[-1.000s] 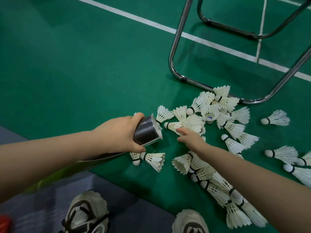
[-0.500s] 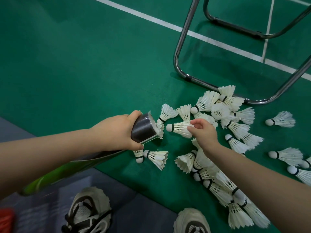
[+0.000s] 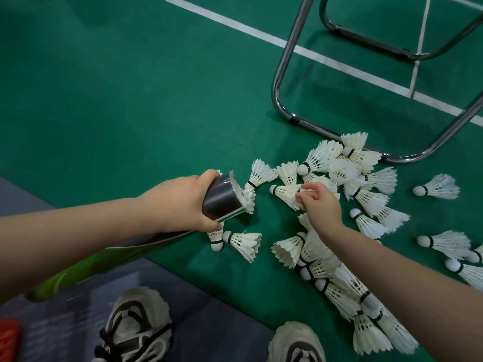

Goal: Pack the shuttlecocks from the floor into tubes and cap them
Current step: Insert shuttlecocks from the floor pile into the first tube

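Note:
My left hand (image 3: 180, 202) grips a long tube (image 3: 222, 198) near its dark open end; the green lower part runs back under my forearm. White feathers of a shuttlecock stick out of the tube's mouth. My right hand (image 3: 320, 202) pinches the feather skirt of one white shuttlecock (image 3: 285, 192), its cork pointing left at the tube mouth, a short gap away. Several more shuttlecocks (image 3: 366, 178) lie heaped on the green floor to the right. A nested row of shuttlecocks (image 3: 339, 283) lies under my right forearm.
A chrome chair frame (image 3: 282, 74) stands on the floor behind the pile. White court lines (image 3: 261, 31) cross the green floor. My two white shoes (image 3: 136, 327) are at the bottom, on a grey strip. A red object (image 3: 9, 338) shows at the bottom left corner.
My right hand has picked one shuttlecock out of the pile and carried it left with the cork towards the tube mouth. The left hand holds the tube in the same place.

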`<state>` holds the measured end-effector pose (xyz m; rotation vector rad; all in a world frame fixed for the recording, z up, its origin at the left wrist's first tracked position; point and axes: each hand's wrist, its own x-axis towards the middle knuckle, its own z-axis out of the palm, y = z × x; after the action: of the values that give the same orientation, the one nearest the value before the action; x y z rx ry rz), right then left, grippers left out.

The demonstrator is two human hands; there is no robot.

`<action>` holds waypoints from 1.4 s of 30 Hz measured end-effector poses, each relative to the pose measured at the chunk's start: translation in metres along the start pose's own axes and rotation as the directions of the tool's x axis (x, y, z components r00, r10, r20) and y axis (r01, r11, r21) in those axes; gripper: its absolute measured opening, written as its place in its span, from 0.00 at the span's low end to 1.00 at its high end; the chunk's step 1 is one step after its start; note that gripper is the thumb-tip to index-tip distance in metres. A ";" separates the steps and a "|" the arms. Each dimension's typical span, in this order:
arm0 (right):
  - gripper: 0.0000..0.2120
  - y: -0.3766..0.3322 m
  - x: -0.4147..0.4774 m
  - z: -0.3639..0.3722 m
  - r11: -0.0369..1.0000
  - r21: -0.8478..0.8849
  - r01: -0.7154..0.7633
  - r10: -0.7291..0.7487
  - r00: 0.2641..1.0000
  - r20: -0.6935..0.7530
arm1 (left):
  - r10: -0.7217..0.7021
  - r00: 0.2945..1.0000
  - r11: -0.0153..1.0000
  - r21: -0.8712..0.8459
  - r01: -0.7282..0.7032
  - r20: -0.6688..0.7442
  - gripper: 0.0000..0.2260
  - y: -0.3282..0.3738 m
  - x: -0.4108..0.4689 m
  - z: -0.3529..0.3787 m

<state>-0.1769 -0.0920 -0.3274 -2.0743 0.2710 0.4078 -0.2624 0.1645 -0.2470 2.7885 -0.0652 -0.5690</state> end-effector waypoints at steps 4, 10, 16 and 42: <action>0.14 -0.003 -0.001 0.005 0.990 -0.143 0.006 0.010 0.994 0.109 | 0.002 1.000 1.000 0.004 -0.002 0.009 0.36 0.001 0.000 0.001; 0.23 -0.009 0.000 0.014 0.877 -0.463 0.128 0.032 0.946 0.323 | 0.004 1.000 1.000 0.007 -0.004 0.008 0.37 -0.002 0.001 0.001; 0.17 -0.014 -0.006 0.014 0.954 -0.274 0.123 -0.034 0.951 0.307 | -0.018 1.000 1.000 0.009 0.018 0.010 0.37 -0.005 -0.001 0.003; 0.13 -0.069 -0.096 0.032 0.955 0.211 0.208 -0.294 0.757 0.583 | 0.051 0.998 0.999 0.003 -0.051 0.021 0.33 0.012 -0.004 -0.002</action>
<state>-0.2463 -0.0267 -0.2511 -1.7036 -0.3636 0.8411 -0.2651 0.1536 -0.2403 2.7761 -0.1413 -0.5866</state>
